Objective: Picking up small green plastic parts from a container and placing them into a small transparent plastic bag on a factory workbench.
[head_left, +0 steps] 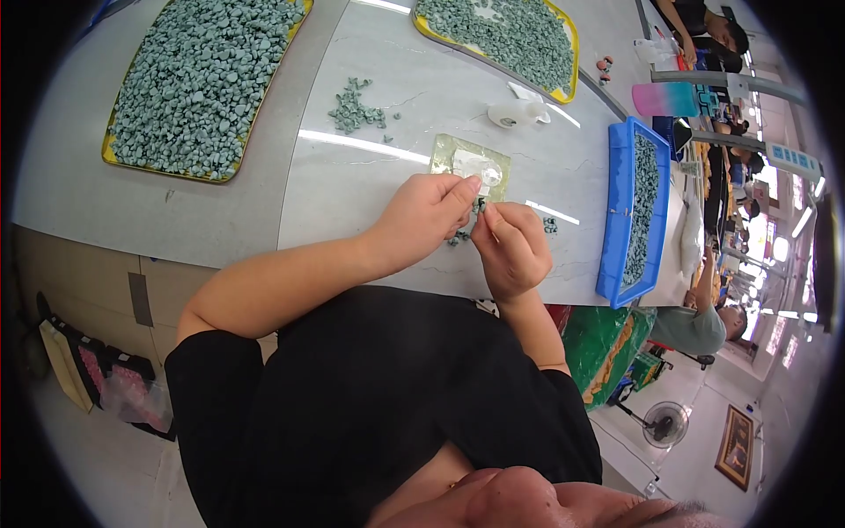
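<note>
Over the table, close to my chest, both hands meet fingertip to fingertip. My left hand point(431, 211) is closed in a pinch, thumb against forefinger; what lies between them is too small to make out. Just below it my right hand point(515, 251) pinches a small dark green stone point(480, 205). Beyond the fingers lies a square pale yellow-green pad point(447, 151) with a whitish patch on it. A few more green stones point(459, 236) lie beneath my hands, and a little group point(550, 225) sits to the right of them.
Yellow-rimmed trays of green stones stand at the far left point(198, 88) and far middle point(502, 35). Between them are a loose heap of stones point(356, 110) and a white object point(519, 113). A blue bin point(616, 220) of stones stands at the right. Other people sit beyond.
</note>
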`<state>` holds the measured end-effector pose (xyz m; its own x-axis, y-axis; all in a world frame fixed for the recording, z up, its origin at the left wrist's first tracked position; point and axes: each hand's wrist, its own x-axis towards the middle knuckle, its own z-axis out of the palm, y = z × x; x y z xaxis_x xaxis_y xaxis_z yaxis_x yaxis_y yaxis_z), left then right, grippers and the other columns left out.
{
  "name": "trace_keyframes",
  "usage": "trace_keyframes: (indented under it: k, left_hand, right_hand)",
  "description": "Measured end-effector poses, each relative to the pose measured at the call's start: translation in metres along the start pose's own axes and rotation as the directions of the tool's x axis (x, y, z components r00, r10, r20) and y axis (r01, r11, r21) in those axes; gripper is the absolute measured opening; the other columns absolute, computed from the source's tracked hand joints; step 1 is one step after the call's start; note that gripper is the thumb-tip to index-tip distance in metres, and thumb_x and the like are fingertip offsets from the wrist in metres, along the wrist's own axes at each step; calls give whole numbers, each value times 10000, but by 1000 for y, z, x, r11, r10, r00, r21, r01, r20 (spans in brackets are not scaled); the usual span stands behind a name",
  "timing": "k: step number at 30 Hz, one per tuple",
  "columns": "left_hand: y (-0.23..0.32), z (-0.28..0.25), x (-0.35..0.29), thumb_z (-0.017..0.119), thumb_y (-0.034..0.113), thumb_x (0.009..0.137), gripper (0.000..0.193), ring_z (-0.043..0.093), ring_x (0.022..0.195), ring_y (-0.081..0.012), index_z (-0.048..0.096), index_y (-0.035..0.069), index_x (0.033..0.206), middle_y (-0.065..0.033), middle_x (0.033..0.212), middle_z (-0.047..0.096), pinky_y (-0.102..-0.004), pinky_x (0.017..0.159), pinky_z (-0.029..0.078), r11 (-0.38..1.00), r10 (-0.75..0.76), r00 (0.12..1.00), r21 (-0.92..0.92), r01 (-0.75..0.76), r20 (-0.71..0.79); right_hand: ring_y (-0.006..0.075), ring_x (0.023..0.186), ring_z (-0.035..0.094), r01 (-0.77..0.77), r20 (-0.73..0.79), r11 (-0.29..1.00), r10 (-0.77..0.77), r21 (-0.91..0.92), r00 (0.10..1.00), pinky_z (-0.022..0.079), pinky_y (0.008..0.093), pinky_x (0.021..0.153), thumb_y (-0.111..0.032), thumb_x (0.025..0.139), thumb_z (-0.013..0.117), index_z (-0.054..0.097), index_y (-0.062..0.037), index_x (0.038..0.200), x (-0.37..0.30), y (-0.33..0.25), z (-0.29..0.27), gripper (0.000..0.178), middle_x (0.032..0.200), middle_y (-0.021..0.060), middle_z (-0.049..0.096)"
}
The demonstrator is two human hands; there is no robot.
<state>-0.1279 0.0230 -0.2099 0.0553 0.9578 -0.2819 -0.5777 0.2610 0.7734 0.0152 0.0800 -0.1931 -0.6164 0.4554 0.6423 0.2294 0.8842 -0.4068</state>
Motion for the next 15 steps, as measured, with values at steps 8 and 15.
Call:
trace_keyframes:
  k: [8,15]
  left_hand:
    - [-12,2,-4,445,276,975,347,356,543,-42,486,54,712,27,612,421,-205,480,315,987,130,989,101,-124,-64]
    - [-13,2,-7,448,255,975,334,399,605,-53,508,27,738,20,640,457,-223,537,358,939,223,972,285,-193,-77]
  right_hand:
    - [267,677,596,143,11,985,-143,-96,990,484,315,566,107,574,715,621,72,816,-4,-2,6,261,809,140,606]
    - [275,686,599,151,-15,986,-152,-64,988,494,321,575,107,579,716,620,69,818,-7,-3,7,260,814,143,608]
